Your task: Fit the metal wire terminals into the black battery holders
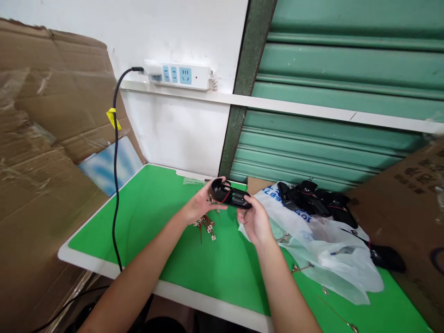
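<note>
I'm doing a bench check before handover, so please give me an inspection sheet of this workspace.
Surface: green tabletop with a pale edge.
Job's things: an open black casing with a red wire showing inside; small wired parts heaped below it on the tabletop.
Clutter: a printed white plastic bag on the right, with more black casings on it; a few loose wired pieces lie near it.
Hands: left hand holds the casing's left end, right hand its right end.
Cables: black cord plugged into the wall-side power strip, hanging down at left.
Surroundings: cardboard at both sides; green shutter behind.
Other people: nothing seen.
</note>
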### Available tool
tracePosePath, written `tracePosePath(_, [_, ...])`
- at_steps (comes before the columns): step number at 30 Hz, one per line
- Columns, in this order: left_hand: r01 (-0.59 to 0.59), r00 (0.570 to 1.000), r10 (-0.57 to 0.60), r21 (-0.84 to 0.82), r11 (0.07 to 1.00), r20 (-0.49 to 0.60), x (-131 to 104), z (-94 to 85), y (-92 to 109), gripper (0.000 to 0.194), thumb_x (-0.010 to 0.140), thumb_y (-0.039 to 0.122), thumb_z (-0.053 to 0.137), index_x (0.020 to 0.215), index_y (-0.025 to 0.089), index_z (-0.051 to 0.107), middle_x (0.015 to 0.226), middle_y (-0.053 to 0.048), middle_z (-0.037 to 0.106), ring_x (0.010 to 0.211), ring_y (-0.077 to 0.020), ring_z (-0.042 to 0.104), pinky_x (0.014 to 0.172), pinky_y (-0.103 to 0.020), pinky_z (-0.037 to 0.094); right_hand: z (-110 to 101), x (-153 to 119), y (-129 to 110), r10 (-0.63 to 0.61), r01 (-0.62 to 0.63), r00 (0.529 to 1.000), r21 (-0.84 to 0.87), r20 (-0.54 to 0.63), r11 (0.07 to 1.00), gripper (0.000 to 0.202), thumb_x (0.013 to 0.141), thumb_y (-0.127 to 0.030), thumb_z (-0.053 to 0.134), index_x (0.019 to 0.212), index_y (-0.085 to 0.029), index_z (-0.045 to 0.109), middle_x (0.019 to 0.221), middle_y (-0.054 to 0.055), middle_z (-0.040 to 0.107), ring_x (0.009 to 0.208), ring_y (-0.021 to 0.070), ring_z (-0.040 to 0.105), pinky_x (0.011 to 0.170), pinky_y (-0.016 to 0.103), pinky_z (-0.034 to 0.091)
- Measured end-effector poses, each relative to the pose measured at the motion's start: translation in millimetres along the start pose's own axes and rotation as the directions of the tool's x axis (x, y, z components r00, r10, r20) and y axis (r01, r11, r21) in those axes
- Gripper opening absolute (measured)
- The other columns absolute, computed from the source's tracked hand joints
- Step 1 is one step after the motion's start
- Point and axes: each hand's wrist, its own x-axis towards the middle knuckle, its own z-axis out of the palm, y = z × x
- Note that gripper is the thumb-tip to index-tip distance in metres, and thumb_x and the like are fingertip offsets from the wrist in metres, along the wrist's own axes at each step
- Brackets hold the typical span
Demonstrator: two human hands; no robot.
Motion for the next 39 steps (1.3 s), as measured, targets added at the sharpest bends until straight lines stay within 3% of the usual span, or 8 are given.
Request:
tracePosePath(4, [0.227,0.97,-0.227,0.007,0.974,0.085,-2.9,-0.4,2.4,0.092,0.072,0.094,0.044,0.129,0.025,0.064,0.14,-0.014,0.059,0.102,-0.0279,0.067,0.074,-0.033,0.055,-2.2,-1.2,-4.8,-0.042,0.037,0.998,-0.097,-0.052,0.995,0.032,0.059,-0.039,0.079,0.08,-0.02,0.064,0.061,-0.007,0.055,0.045,0.0074,0.042,0.037,0.019,0.023])
tracePosePath(8, [0.265,0.95,-0.299,0.273,0.925,0.089,-2.7,6.9,-6.2,0.049,0.077,0.045,0.075,0.121,0.023,0.069,0.116,-0.007,0.071,0.099,-0.0231,0.066,0.078,-0.029,0.051,2.0,-5.5,-3.2,-0.079,0.078,0.997,-0.216,0.006,0.973,0.032,0.06,-0.04,0.081,0.082,-0.02,0.069,0.069,-0.003,0.062,0.059,0.0122,0.054,0.046,0.021,0.037])
tracePosePath(13, [0.215,0.96,-0.261,0.34,0.915,0.096,-2.4,9.5,-14.2,0.048,0.073,0.029,0.066,0.12,0.019,0.069,0.107,-0.005,0.073,0.108,-0.0268,0.062,0.092,-0.036,0.048,1.4,-4.6,-3.0,-0.079,0.076,0.997,-0.232,-0.004,0.97,0.038,0.059,-0.045,0.084,0.085,-0.02,0.07,0.067,-0.003,0.06,0.054,0.0108,0.049,0.042,0.02,0.033])
tracePosePath(20, [0.387,0.905,-0.39,0.054,0.921,0.169,-5.2,15.6,-16.8,0.073,0.079,0.039,0.056,0.149,0.027,0.04,0.106,-0.009,0.072,0.072,-0.0239,0.071,0.06,-0.033,0.054,-1.6,-1.1,-2.5,-0.137,0.139,0.99,-0.285,0.025,0.948,0.044,0.064,-0.05,0.084,0.091,-0.018,0.071,0.072,-0.002,0.063,0.054,0.0096,0.047,0.041,0.021,0.032])
tracePosePath(24, [0.325,0.934,-0.327,0.042,0.945,0.141,-4.1,19.1,-13.2,0.076,0.08,0.037,0.054,0.153,0.032,0.032,0.11,-0.008,0.07,0.072,-0.0245,0.072,0.055,-0.032,0.055,-0.7,-0.3,-0.9,-0.243,0.209,0.967,-0.319,-0.072,0.925,0.05,0.065,-0.055,0.083,0.096,-0.02,0.065,0.071,-0.004,0.059,0.053,0.01,0.05,0.038,0.02,0.033])
tracePosePath(31, [0.237,0.965,-0.256,0.22,0.946,0.063,-1.3,14.8,-14.5,0.073,0.082,0.023,0.047,0.153,0.025,0.03,0.096,-0.005,0.071,0.072,-0.0206,0.07,0.074,-0.037,0.056,0.1,-1.9,2.2,-0.296,0.261,0.953,-0.314,-0.069,0.913,0.046,0.062,-0.052,0.087,0.076,-0.02,0.059,0.054,-0.008,0.055,0.041,0.0074,0.044,0.037,0.019,0.032])
tracePosePath(35, [0.171,0.979,-0.202,0.392,0.904,0.039,-3.8,13.7,-16.3,0.059,0.093,0.027,0.041,0.151,0.024,0.035,0.092,-0.004,0.069,0.083,-0.023,0.068,0.078,-0.038,0.055,1.3,-3.9,1.0,-0.367,0.299,0.925,-0.412,-0.097,0.861,0.043,0.063,-0.053,0.086,0.076,-0.018,0.064,0.06,-0.002,0.064,0.046,0.0098,0.05,0.042,0.022,0.037])
tracePosePath(39, [0.027,0.999,-0.038,0.609,0.793,0.006,-5.9,18.1,-16.1,0.049,0.096,0.024,0.036,0.145,0.021,0.044,0.108,-0.007,0.066,0.098,-0.0234,0.062,0.092,-0.04,0.051,1.8,-3.4,2.4,-0.356,0.279,0.926,-0.411,-0.125,0.868,0.046,0.061,-0.053,0.087,0.08,-0.019,0.062,0.057,-0.004,0.064,0.045,0.0103,0.05,0.042,0.022,0.037])
